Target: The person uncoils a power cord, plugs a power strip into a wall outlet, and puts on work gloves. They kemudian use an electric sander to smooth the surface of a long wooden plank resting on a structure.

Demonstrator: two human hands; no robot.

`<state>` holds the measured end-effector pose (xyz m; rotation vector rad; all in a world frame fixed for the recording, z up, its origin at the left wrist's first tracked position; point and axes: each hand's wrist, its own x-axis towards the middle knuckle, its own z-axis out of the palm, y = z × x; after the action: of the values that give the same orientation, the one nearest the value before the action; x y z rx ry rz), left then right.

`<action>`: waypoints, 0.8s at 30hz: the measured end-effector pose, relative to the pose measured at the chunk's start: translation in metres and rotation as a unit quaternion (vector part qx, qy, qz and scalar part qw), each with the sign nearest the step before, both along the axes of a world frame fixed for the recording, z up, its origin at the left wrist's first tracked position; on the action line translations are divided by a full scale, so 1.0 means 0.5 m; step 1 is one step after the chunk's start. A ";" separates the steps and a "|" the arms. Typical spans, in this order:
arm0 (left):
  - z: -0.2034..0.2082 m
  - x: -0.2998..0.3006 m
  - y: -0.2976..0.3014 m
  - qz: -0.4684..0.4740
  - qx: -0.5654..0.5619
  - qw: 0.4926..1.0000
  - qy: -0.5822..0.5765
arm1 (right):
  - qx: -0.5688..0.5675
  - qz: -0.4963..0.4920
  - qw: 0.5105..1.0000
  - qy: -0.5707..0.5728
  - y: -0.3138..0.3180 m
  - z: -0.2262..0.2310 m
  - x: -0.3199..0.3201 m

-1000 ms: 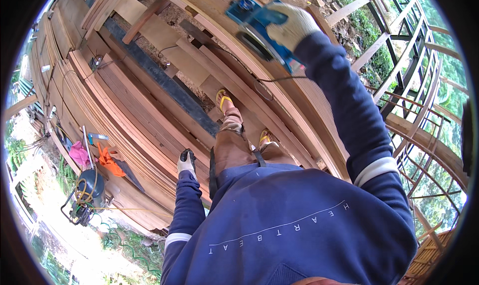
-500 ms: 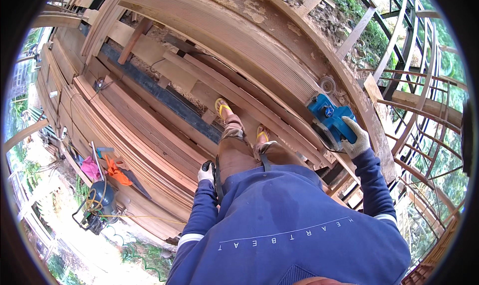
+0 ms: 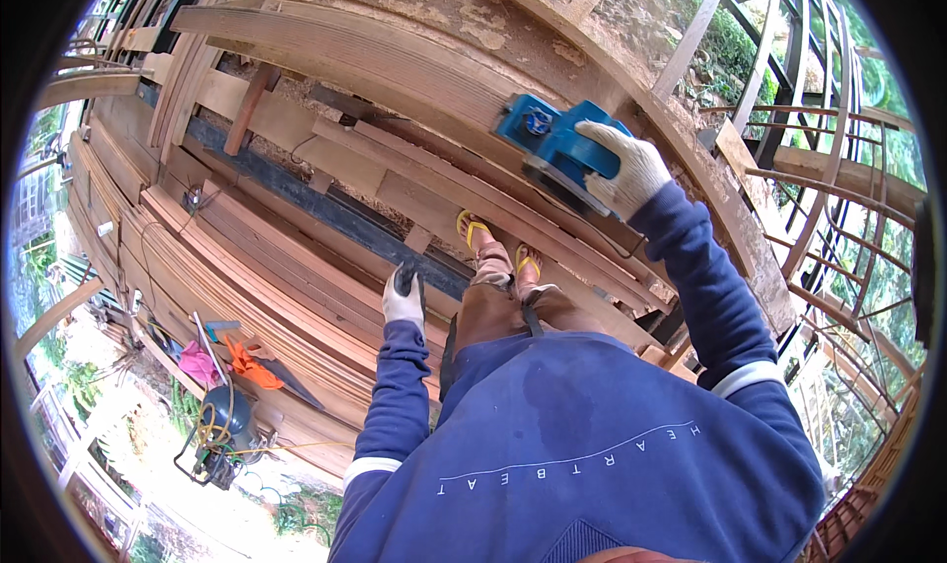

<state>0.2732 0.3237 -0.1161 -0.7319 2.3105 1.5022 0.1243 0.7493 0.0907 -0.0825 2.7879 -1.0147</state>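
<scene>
A blue electric hand planer rests on a long wooden board laid lengthwise ahead of me. My right hand, in a pale work glove, is wrapped round the planer's rear handle. Lower and to the left, my left hand is also gloved, its fingers closed around a small dark object whose kind I cannot make out. That hand hangs above a stack of reddish planks, apart from the planer.
Long timbers lie on both sides of my feet, with a dark blue-black beam among them. An orange cloth, a pink cloth, a handsaw and a machine with a dark round tank are at the lower left. Wooden framing stands at right.
My right hand has pushed the planer forward and left along the board. The left hand has moved forward, away from my body, its fingers still closed on the dark object.
</scene>
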 end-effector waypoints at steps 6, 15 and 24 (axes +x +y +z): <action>0.134 -0.265 0.156 -0.088 0.035 0.966 0.241 | 0.022 -0.007 1.000 0.019 -0.088 -0.012 -0.102; 0.099 -0.253 0.231 -0.127 0.060 0.971 0.193 | 0.021 -0.018 0.999 -0.019 0.011 -0.011 0.021; -0.086 0.228 0.094 -0.099 -0.216 0.958 -0.159 | -0.034 -0.088 0.993 -0.069 0.425 -0.001 0.537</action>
<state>0.3872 0.3705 -0.1593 -0.7532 2.3883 0.7335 0.3930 0.9616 0.0903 0.2210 2.6731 -1.1093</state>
